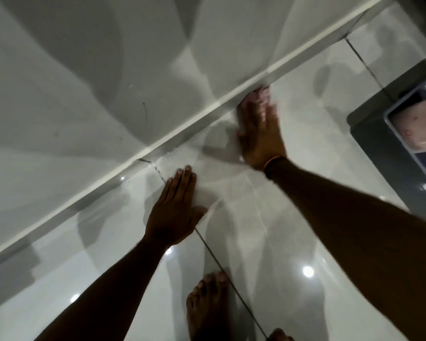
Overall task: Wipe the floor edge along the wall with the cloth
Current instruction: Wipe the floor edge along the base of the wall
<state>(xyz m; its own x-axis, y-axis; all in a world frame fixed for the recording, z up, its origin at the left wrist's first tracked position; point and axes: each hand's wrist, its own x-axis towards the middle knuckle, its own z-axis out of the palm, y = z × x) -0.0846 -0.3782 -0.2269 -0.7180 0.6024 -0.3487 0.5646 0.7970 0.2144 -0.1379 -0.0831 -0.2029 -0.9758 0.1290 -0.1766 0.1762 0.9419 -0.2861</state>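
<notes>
My right hand [258, 134] lies flat on the glossy white floor tiles, its fingers reaching the floor edge [202, 124] where the skirting meets the floor. It is blurred by motion. A small pale pinkish cloth [262, 94] shows under and around its fingertips, pressed against the skirting; most of it is hidden by the hand. My left hand [175, 210] rests palm down on the floor, fingers straight and together, holding nothing, a short way from the wall. An orange band circles my right wrist.
The white wall [84, 82] fills the upper left, with a pale skirting strip running diagonally. A dark grey object [379, 134] with a blue-rimmed pinkish panel [418, 124] stands at the right. My bare feet [207, 308] are at the bottom. Dark grout lines cross the tiles.
</notes>
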